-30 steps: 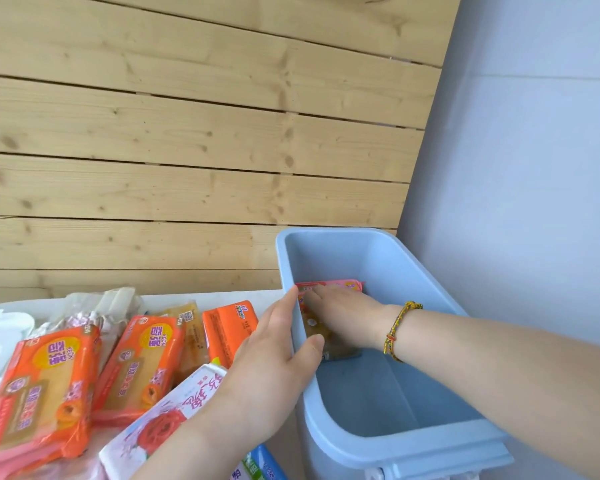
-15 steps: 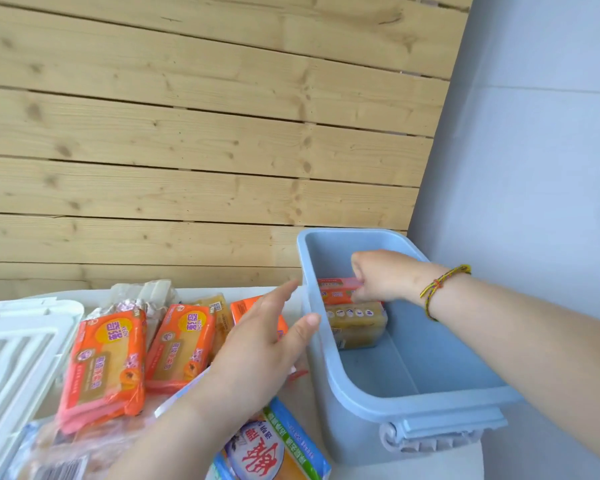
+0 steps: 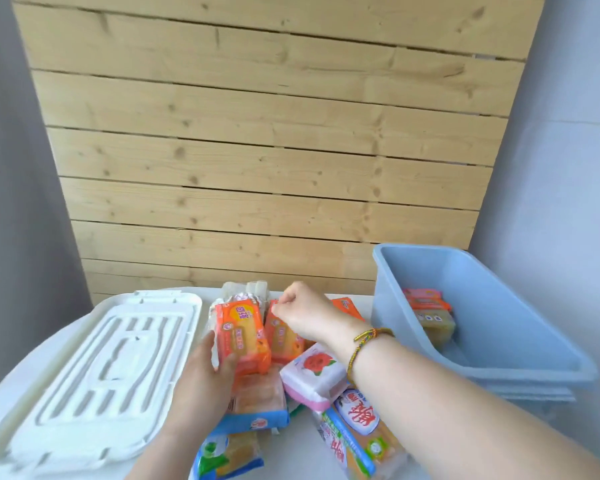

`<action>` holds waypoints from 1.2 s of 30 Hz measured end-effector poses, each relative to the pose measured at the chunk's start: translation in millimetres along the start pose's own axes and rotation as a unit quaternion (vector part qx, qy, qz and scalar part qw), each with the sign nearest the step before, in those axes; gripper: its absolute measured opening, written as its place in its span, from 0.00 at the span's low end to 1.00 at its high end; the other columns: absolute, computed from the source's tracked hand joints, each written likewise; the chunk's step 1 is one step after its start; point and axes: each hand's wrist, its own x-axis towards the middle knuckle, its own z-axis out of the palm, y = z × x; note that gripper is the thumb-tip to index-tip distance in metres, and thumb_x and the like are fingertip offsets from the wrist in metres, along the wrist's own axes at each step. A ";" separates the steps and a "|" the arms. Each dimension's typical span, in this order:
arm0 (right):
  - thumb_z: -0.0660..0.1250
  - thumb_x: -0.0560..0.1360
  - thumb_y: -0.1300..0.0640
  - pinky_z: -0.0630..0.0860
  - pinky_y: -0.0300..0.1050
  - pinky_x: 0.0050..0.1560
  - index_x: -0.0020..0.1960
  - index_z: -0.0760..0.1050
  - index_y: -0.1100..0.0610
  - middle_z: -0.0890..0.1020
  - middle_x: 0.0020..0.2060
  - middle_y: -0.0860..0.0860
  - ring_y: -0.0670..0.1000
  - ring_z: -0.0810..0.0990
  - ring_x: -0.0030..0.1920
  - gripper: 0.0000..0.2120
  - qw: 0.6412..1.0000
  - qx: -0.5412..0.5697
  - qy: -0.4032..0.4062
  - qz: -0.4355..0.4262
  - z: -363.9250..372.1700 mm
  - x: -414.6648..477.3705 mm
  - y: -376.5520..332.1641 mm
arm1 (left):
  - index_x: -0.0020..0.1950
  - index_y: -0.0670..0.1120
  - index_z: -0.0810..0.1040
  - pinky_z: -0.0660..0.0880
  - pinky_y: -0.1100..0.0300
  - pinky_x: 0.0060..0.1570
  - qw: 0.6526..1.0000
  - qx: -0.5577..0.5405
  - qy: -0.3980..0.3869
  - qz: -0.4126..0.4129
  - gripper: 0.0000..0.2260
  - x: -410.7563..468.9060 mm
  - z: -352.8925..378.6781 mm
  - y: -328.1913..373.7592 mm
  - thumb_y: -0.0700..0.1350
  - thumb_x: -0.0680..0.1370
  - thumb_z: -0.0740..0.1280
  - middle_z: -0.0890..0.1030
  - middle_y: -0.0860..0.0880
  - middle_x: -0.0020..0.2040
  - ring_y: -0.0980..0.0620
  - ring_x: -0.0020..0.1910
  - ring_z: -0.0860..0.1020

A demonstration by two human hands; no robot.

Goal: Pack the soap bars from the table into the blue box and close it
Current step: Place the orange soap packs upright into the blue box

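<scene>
The left hand (image 3: 201, 379) lies on the orange soap pack (image 3: 241, 336) at the heap's left side, thumb on its front and fingers behind, gripping it and tipping it up. The right hand (image 3: 302, 313) is loosely curled over a second orange pack (image 3: 284, 336) just beside the first; its fingertips touch that pack's far end, but whether they have it pinched cannot be told. A braided bracelet (image 3: 364, 339) circles the right wrist.

A second ago the right hand was down inside the blue box (image 3: 499, 320), setting a bar against the far wall, while the left steadied the near rim. Both hands have now left the box and returned to the heap. So that placement looks finished and the next pick is starting, likely with two packs at once.

Around the hands, the soap bars still cover the middle of the table (image 3: 291, 459): a pink rose-print bar (image 3: 314, 372) under the right forearm, a blue-edged pack (image 3: 257, 407) below the left hand's pack, and more at the near edge. The box stands at the table's right edge, open, with only a small stack of bars (image 3: 430, 311) at its far end. Its white lid (image 3: 94, 372) lies flat at the left edge, well apart from the box. Most packing remains, and closing comes last.
</scene>
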 end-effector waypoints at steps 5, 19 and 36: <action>0.52 0.78 0.43 0.57 0.56 0.73 0.73 0.57 0.63 0.69 0.69 0.59 0.60 0.62 0.72 0.31 0.988 -0.107 -0.036 0.107 56.3 26.1 -4.3 | 0.66 0.48 0.68 0.70 0.56 0.50 0.999 0.017 -0.029 0.020 0.18 1.8 -3.2 -4.6 0.45 0.76 0.61 0.78 0.47 0.54 0.45 0.52 0.76; 0.56 0.79 0.60 0.64 0.37 0.29 0.66 0.58 0.58 0.68 0.36 0.48 0.46 0.68 0.32 0.17 0.978 0.196 0.028 0.067 47.7 25.3 -11.9 | 0.67 0.48 0.69 0.62 0.65 0.53 0.993 -0.084 -0.024 0.078 0.20 1.5 -15.7 2.2 0.37 0.76 0.61 0.72 0.55 0.57 0.58 0.57 0.68; 0.63 0.71 0.75 0.79 0.35 0.38 0.65 0.69 0.63 0.80 0.50 0.55 0.39 0.81 0.31 0.23 0.958 0.240 0.155 -0.031 -196.3 -62.8 65.7 | 0.73 0.53 0.55 0.60 0.61 0.69 0.960 -0.089 -0.167 0.208 0.27 -29.2 86.7 102.9 0.50 0.76 0.61 0.63 0.52 0.73 0.58 0.71 0.61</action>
